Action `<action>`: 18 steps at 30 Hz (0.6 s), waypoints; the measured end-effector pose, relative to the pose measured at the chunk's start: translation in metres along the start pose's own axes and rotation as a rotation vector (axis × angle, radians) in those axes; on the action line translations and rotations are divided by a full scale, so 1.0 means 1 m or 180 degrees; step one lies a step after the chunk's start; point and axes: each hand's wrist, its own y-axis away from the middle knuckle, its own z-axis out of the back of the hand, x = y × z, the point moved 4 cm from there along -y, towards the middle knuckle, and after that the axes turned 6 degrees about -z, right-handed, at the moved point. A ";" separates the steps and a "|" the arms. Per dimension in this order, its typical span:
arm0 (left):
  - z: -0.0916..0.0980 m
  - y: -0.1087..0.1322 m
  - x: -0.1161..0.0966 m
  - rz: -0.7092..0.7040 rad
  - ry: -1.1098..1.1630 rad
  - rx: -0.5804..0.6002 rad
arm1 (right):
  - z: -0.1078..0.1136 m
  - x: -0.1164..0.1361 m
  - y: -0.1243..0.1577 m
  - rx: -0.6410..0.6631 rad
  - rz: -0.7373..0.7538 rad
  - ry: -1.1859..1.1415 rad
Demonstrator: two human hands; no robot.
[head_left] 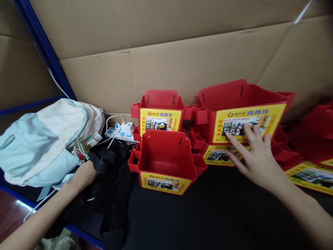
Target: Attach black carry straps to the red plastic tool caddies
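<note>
My left hand (84, 175) is closed at the black straps (104, 163), beside a light blue and white backpack (44, 139); its fingertips are partly hidden. My right hand (256, 156) has its fingers spread over the yellow label of a large red bin (221, 93), stacked on another red bin. Nothing is held in it. In the middle, a smaller red bin (166, 152) with side pockets and a yellow label stands on the black surface (166, 218). Behind it is a similar red bin (161, 100).
A power strip (122, 133) with white plugs and cables lies between the backpack and the bins. More red bins (312, 139) are stacked at the right. Cardboard (169, 62) lines the back, and a blue frame post (47, 45) stands at the left.
</note>
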 end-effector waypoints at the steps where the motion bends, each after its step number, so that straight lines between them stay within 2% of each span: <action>1: 0.003 0.002 0.000 -0.0068 0.0055 0.0010 | 0.000 0.000 0.000 0.0021 -0.0005 0.0011; 4: 0.029 0.013 0.011 -0.0243 0.0194 0.0030 | 0.001 0.000 0.000 0.0032 0.0060 -0.0010; 6: 0.059 0.024 0.026 -0.0297 0.0323 0.0091 | 0.006 0.002 0.000 0.0028 0.0097 -0.0090; 8: 0.094 0.029 0.039 -0.0307 0.0567 0.0327 | 0.013 0.006 -0.001 0.0026 0.0057 -0.0230; 10: 0.129 0.020 0.046 0.0146 0.0641 0.0373 | 0.021 0.013 -0.001 -0.0019 -0.0018 -0.0396; 12: 0.166 -0.004 0.044 0.0953 -0.0042 -0.0616 | 0.031 0.025 0.001 -0.0122 -0.0077 -0.0543; 13: 0.174 -0.020 0.035 0.1056 -0.0240 -0.0975 | 0.036 0.032 0.002 -0.0169 -0.0100 -0.0603; 15: 0.174 -0.056 0.014 0.1042 -0.0528 -0.1420 | 0.042 0.044 0.006 -0.0240 -0.0087 -0.0685; 16: 0.167 -0.072 0.007 0.0960 -0.0474 -0.1475 | 0.044 0.050 0.008 -0.0259 -0.0050 -0.0694; 18: 0.150 -0.095 0.004 0.0856 -0.0313 -0.1340 | 0.046 0.056 0.013 -0.0314 0.0072 -0.0639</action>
